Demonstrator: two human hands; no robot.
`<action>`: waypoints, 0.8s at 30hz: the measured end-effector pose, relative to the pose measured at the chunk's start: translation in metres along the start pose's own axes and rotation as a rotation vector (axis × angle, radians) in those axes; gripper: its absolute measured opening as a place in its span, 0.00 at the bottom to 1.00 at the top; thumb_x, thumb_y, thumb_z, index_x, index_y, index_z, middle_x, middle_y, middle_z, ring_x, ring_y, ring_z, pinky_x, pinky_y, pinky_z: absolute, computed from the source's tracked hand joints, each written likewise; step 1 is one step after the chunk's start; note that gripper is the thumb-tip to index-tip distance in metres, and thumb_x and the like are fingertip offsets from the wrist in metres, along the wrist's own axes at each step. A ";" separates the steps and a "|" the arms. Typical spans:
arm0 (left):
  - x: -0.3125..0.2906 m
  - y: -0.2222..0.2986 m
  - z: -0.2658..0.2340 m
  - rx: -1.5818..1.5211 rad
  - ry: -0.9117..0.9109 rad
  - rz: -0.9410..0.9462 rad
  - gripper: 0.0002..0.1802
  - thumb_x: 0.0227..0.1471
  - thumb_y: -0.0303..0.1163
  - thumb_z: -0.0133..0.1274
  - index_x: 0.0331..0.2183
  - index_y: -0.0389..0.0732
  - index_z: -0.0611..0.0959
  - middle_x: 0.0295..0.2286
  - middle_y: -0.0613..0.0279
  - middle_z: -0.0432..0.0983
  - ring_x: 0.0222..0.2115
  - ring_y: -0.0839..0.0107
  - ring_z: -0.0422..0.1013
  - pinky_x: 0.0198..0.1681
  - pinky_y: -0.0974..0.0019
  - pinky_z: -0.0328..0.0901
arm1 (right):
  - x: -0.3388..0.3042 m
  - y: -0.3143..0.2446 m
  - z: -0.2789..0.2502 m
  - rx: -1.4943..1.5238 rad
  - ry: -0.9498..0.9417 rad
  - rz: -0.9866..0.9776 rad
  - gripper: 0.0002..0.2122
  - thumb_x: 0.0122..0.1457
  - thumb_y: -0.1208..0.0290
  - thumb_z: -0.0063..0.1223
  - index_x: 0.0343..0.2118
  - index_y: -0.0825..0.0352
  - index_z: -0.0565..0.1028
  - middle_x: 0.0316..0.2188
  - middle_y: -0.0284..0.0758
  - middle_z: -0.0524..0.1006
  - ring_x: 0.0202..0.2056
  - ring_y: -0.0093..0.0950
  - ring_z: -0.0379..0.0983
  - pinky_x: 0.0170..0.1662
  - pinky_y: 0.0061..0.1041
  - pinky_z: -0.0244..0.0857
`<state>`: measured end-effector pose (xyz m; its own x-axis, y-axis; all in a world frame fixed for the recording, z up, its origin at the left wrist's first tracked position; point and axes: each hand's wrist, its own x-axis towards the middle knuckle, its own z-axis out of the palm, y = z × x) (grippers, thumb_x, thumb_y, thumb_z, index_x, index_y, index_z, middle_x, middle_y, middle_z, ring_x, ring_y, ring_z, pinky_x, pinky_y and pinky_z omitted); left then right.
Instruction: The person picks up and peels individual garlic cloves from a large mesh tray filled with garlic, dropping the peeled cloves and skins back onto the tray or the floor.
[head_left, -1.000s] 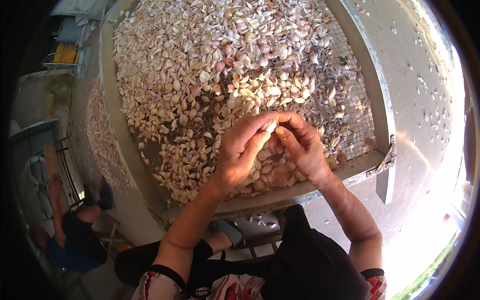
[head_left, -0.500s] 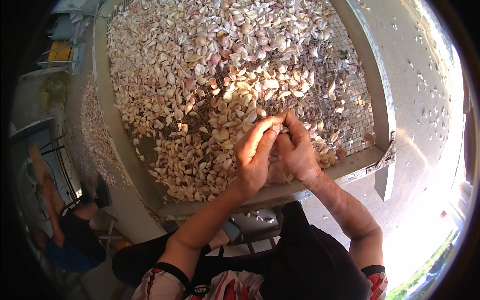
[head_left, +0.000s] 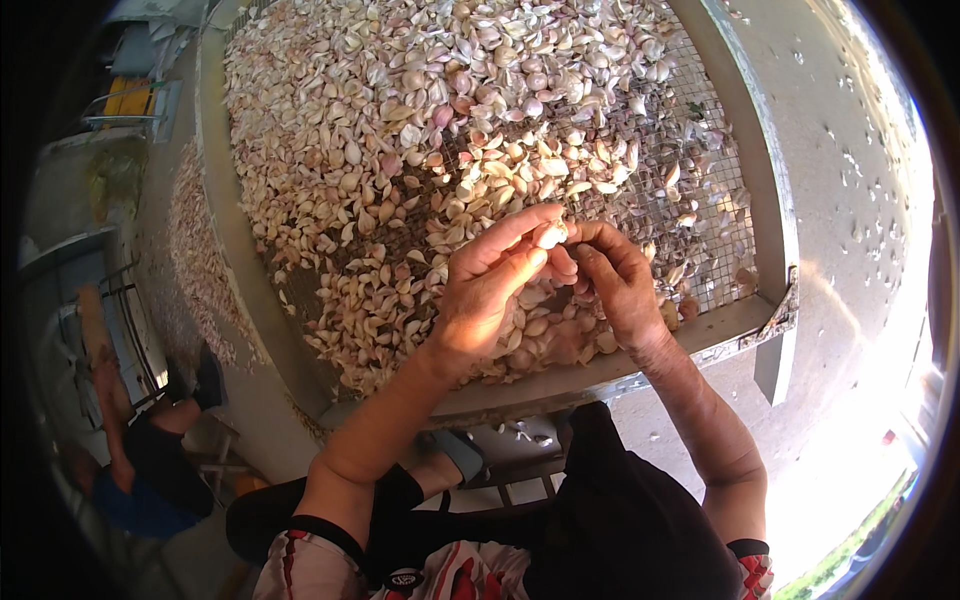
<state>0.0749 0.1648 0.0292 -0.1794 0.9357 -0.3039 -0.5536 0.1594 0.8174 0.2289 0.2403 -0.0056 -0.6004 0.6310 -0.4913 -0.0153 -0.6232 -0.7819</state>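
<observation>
A pale garlic clove (head_left: 550, 235) sits between the thumb and forefinger of my left hand (head_left: 485, 290). My right hand (head_left: 622, 285) is beside it, fingers curled together and forefinger tip close against the clove; whatever it may grip is hidden. Both hands hover over the near part of a large framed wire-mesh tray (head_left: 775, 215). Loose garlic cloves (head_left: 345, 155) cover most of the mesh, in cream and pinkish skins. Right below my hands lies a heap of cloves (head_left: 535, 330), partly covered by my fingers.
The tray's near rail (head_left: 540, 392) runs in front of my body. More cloves or skins (head_left: 195, 260) are heaped on the floor to the left. A person (head_left: 140, 470) sits at the far left. Bits of skin dot the concrete floor (head_left: 840, 250) on the right.
My hands have drawn slightly apart, the left one moving left and the right one a little right. The clove in my left fingers now shows clearly.
</observation>
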 end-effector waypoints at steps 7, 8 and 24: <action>-0.032 0.061 -0.064 0.863 -0.100 -0.161 0.13 0.53 0.20 0.50 0.43 0.38 0.78 0.35 0.65 0.73 0.35 0.77 0.71 0.36 0.74 0.68 | -0.010 0.020 -0.008 -0.532 -0.075 -0.170 0.06 0.61 0.77 0.50 0.41 0.68 0.75 0.30 0.34 0.77 0.28 0.23 0.74 0.33 0.22 0.68; -0.047 0.086 -0.087 1.044 -0.106 -0.060 0.10 0.53 0.23 0.50 0.39 0.38 0.78 0.32 0.65 0.73 0.31 0.76 0.70 0.34 0.73 0.66 | -0.012 0.020 -0.006 -0.622 -0.086 -0.221 0.07 0.60 0.77 0.51 0.40 0.68 0.75 0.30 0.36 0.77 0.29 0.26 0.75 0.34 0.24 0.69; -0.546 0.138 -0.303 1.370 1.053 -1.179 0.15 0.55 0.32 0.50 0.44 0.40 0.72 0.41 0.60 0.65 0.40 0.69 0.61 0.44 0.65 0.59 | -0.004 0.001 0.029 -1.155 -0.245 -0.687 0.10 0.54 0.77 0.57 0.41 0.65 0.76 0.42 0.37 0.74 0.36 0.36 0.77 0.36 0.31 0.74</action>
<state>-0.1499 -0.4195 0.1594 -0.8334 -0.1758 -0.5240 0.0052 0.9455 -0.3256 0.2084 0.2239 0.0071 -0.8697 0.4816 0.1079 0.2327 0.5930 -0.7708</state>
